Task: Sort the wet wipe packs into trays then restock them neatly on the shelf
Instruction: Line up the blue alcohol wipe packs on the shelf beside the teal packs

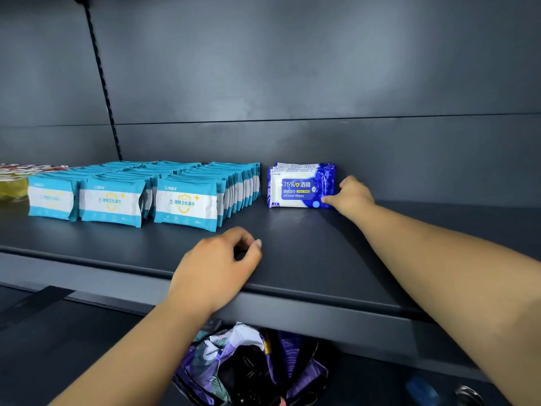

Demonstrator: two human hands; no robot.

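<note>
Head view shows the right hand (349, 194) pinching the blue wipe packs (301, 186) upright against the shelf (292, 259) back, apparently to keep them standing in line, while the left hand (216, 268) rests loosely curled and empty at the front edge.

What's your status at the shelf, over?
Right hand grips the blue alcohol wipe packs at the shelf back. Left hand loosely curled, empty. Teal packs in rows leftward, nothing blocking.
</note>
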